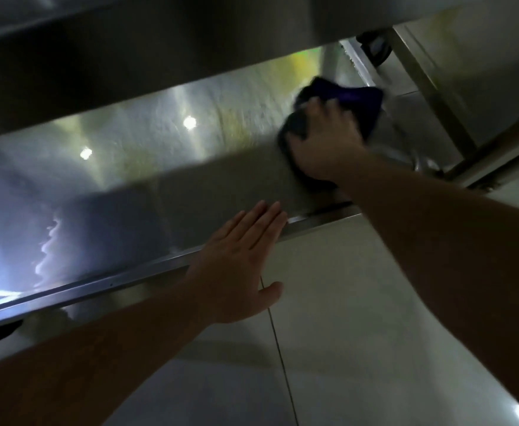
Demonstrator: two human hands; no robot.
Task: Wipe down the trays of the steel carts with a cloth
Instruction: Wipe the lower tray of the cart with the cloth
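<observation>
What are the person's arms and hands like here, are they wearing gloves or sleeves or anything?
No gloves and no sleeves show. Both forearms are bare right to the edge of the picture, and the left hand and right hand are bare too. No watch, ring or wristband can be seen, though the view is dim and the right hand is blurred, so something small could be missed.

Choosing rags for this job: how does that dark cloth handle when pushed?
Probably floppy: the cloth bunches unevenly under the right hand. Likely light. It probably slides easily on the smooth steel tray.
</observation>
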